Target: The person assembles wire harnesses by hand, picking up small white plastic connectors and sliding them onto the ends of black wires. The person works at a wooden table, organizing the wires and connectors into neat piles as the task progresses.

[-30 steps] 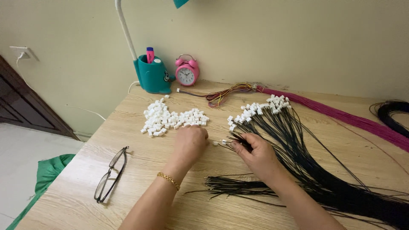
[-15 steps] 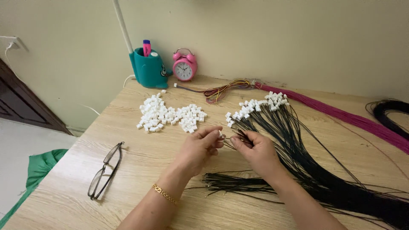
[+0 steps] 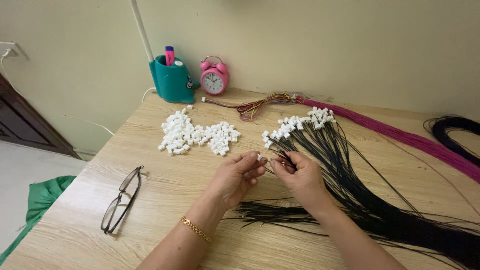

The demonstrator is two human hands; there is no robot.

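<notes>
Fingertips meet — my left hand [image 3: 239, 176] pinches a white plug [image 3: 259, 157], my right hand [image 3: 298, 175] pinches a black wire [image 3: 281, 159], ends aligned; spare plugs [image 3: 197, 136] lie just ahead.

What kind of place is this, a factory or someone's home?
Most likely a home desk used for piecework, not a factory. A pink alarm clock, a teal pen holder and folded glasses share the wooden table with a pile of white connectors and bundled black wires.

view: head | looks down and forward over wooden table [image 3: 150, 200] | near the hands, wall [image 3: 350, 45] behind | single view
</notes>
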